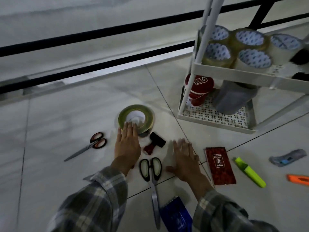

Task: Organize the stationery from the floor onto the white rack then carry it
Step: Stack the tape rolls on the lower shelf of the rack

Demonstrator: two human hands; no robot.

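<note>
The white rack (pixel 215 120) stands on the floor at the right, with several clear tape rolls (pixel 250 47) on its upper shelf and a red pack (pixel 199 91) and grey roll (pixel 234 99) on the lower shelf. On the tiles lies a gold tape roll (pixel 143 113); my left hand (pixel 127 143) reaches flat toward it, fingertips touching its near edge. My right hand (pixel 185 159) hovers open, fingers straight, beside a red-handled black stamp (pixel 155 142) and black scissors (pixel 152 173). Red-handled scissors (pixel 93 144) lie to the left.
A red box (pixel 219 165), a green highlighter (pixel 250 172), a grey cutter (pixel 287 157), an orange cutter (pixel 299 180) and a blue notepad (pixel 177 215) lie on the floor at the right and front. Black railing bars (pixel 100 33) run along the far side.
</note>
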